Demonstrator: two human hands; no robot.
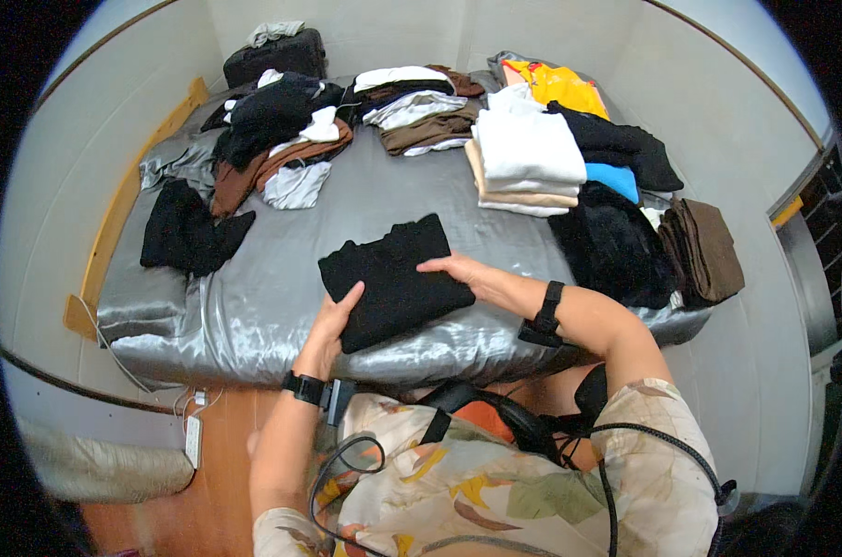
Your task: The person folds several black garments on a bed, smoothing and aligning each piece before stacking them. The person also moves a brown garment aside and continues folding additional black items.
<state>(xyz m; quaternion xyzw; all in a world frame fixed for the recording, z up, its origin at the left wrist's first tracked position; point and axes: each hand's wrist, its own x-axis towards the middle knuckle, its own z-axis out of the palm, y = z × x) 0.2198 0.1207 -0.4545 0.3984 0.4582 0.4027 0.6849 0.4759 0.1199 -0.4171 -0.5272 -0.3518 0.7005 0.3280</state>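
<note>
A folded black garment (pixel 396 282) is held between my two hands above the front part of a bed with a shiny grey sheet (pixel 268 299). My left hand (pixel 336 319) grips its lower left side, thumb on top. On the right side my right hand (pixel 459 273) holds it, with the thumb lying across the upper face. The fingers under the cloth are hidden. Beyond it, to the right, stands a stack of folded white and cream clothes (pixel 529 163). A crumpled black garment (pixel 191 230) lies on the bed to the left.
Mixed dark, brown and white clothes (pixel 282 129) are heaped at the back left, with another pile (pixel 421 111) behind the middle. Along the right lie black clothing (pixel 612 244), a folded brown garment (pixel 703 250) and a yellow item (pixel 557 87). A black case (pixel 275 59) stands behind.
</note>
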